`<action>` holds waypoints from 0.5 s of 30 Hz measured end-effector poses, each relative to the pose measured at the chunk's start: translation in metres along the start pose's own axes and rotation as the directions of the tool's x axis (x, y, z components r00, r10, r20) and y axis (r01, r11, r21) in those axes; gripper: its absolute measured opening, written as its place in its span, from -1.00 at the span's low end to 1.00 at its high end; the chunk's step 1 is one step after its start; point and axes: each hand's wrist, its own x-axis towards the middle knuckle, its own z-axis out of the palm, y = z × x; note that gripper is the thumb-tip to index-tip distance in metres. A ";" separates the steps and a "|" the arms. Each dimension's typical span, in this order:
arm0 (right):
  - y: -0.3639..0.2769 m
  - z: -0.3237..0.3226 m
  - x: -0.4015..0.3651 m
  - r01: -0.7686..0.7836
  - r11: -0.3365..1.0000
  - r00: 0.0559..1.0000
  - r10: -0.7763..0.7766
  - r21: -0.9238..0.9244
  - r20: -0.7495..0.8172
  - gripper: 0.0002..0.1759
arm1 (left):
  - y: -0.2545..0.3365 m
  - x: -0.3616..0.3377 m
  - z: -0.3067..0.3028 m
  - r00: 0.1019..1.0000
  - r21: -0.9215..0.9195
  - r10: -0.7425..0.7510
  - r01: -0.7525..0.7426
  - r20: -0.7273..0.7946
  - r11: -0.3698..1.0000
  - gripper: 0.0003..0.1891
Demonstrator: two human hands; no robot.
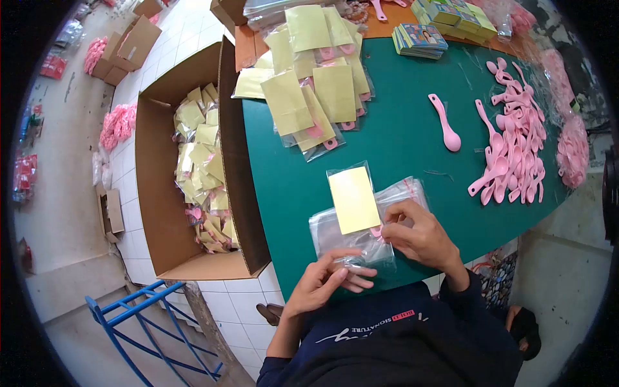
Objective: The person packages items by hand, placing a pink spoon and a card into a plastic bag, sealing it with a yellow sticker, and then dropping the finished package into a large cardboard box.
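Note:
A pale yellow card [354,201] lies inside a clear plastic bag on the table's near edge. The end of a pink spoon [376,231] shows at the card's lower right corner; its other part is hidden. My right hand [418,236] has its thumb and fingers pinched together at that spoon end. Closed on the near end of the clear bag [351,260] is my left hand [330,281], with plastic between thumb and fingers. Beneath them is a stack of empty clear bags [325,229]. One loose pink spoon [446,124] lies farther off on the green table [400,109].
Filled bags with yellow cards [287,103] are heaped at the back left. A pile of pink spoons [512,151] lies at right, with stacked printed cards [419,40] behind. A cardboard box [158,193] of filled bags and a blue trolley [151,309] stand left.

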 end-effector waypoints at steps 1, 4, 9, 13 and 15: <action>0.001 -0.001 -0.001 -0.011 0.999 1.000 0.010 0.049 0.023 -0.76 | 0.003 -0.001 -0.001 0.997 0.050 -0.010 0.014 -0.079 0.999 -0.65; 0.003 -0.002 -0.004 -0.050 0.982 0.997 0.040 0.182 0.060 -0.77 | 0.006 0.001 0.000 0.951 0.264 0.069 0.014 -0.300 0.965 -0.64; -0.003 -0.008 -0.007 -0.137 0.939 0.988 0.109 0.314 0.107 -0.79 | -0.004 0.015 0.002 0.929 0.705 0.287 -0.042 -0.233 0.708 -0.85; -0.012 -0.006 -0.014 -0.311 0.859 0.950 0.279 0.406 0.137 -0.84 | -0.002 0.013 0.011 0.906 0.694 0.319 -0.039 -0.279 0.719 -0.88; -0.012 0.008 -0.021 -0.412 0.694 0.898 0.418 0.591 0.136 -0.88 | -0.001 0.015 0.013 0.901 0.708 0.323 -0.026 -0.288 0.705 -0.89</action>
